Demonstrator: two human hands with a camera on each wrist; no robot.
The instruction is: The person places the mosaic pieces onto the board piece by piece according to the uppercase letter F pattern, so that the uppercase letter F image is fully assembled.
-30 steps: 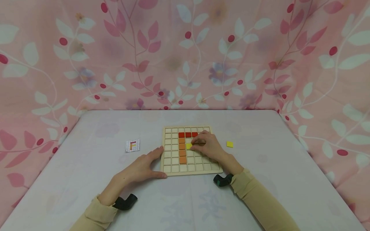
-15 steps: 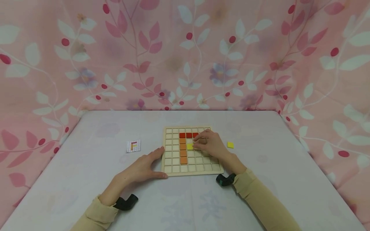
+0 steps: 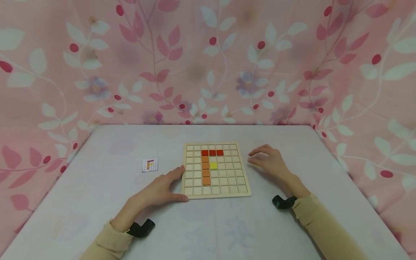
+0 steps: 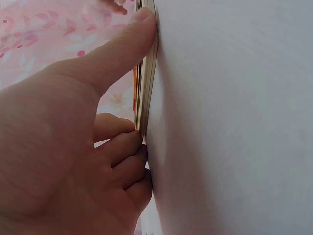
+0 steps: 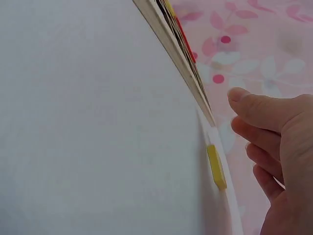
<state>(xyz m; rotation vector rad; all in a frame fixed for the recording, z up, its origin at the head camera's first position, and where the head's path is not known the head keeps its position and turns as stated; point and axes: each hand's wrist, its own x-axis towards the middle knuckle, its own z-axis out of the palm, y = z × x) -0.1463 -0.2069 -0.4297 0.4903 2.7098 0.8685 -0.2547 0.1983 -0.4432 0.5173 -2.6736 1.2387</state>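
Observation:
A wooden grid board (image 3: 225, 189) lies on the table. Set in its squares are a row of red tiles (image 3: 212, 152), a column of orange tiles (image 3: 206, 172) and one yellow tile (image 3: 213, 165). My left hand (image 3: 158, 190) rests against the board's left side, thumb at the near corner and fingertips farther up the edge. To the right of the board hovers my right hand (image 3: 272, 163), fingers loosely bent, nothing between thumb and fingers. In the right wrist view a loose yellow tile (image 5: 216, 167) lies on the table near those fingers; the hand mostly hides it from the head view.
Left of the board is a small pattern card (image 3: 150, 164) showing a coloured grid figure. A pale cloth covers the table (image 3: 214, 231). Behind it hangs a pink floral curtain (image 3: 195, 61). Each wrist wears a black camera (image 3: 142, 228).
My right hand has let go of the yellow tile on the board and moved right, over the loose yellow tile. The left hand stays against the board's left edge.

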